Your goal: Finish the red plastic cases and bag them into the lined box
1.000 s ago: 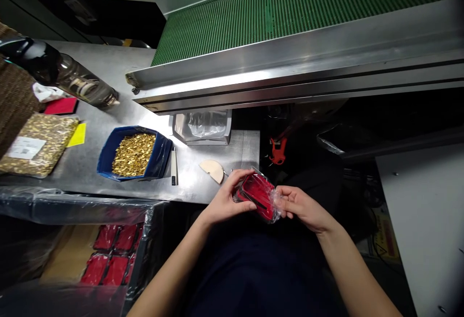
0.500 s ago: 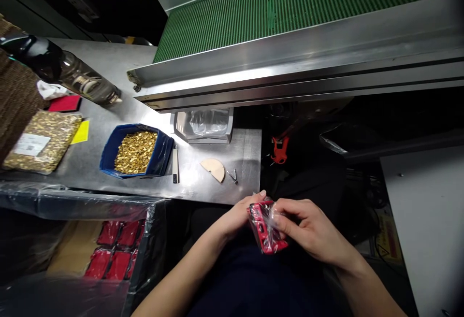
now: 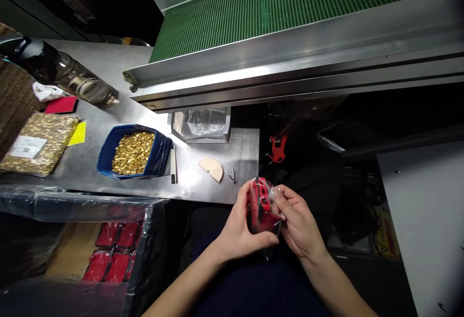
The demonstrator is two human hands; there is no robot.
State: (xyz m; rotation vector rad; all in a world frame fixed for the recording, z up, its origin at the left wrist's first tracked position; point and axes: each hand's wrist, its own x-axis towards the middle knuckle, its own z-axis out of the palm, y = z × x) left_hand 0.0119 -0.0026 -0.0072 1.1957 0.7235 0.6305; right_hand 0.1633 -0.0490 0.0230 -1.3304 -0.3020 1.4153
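Observation:
A red and black item in a clear plastic bag (image 3: 264, 206) is held in front of my body; its exact kind I cannot make out. My left hand (image 3: 239, 232) wraps round its left side and underside, thumb along the near edge. The fingers of my right hand (image 3: 295, 218) pinch the gathered plastic at the item's right side. On the metal table (image 3: 237, 155) just beyond lie a pale half-disc (image 3: 211, 168) with a small notch and a small metal piece (image 3: 231, 176).
A blue bin (image 3: 108, 152) of gold-coloured small parts, a utility knife (image 3: 173, 165), a grey tray (image 3: 203, 136) with clear plastic and a bottle (image 3: 83, 80) stand on the table. Wrapped red items (image 3: 118, 266) lie in a lined box at lower left. A green conveyor (image 3: 232, 22) crosses above.
The wrapped red item has risen slightly and turned in my hands. My left hand has rotated, its thumb now across the near side. My right hand still grips the plastic.

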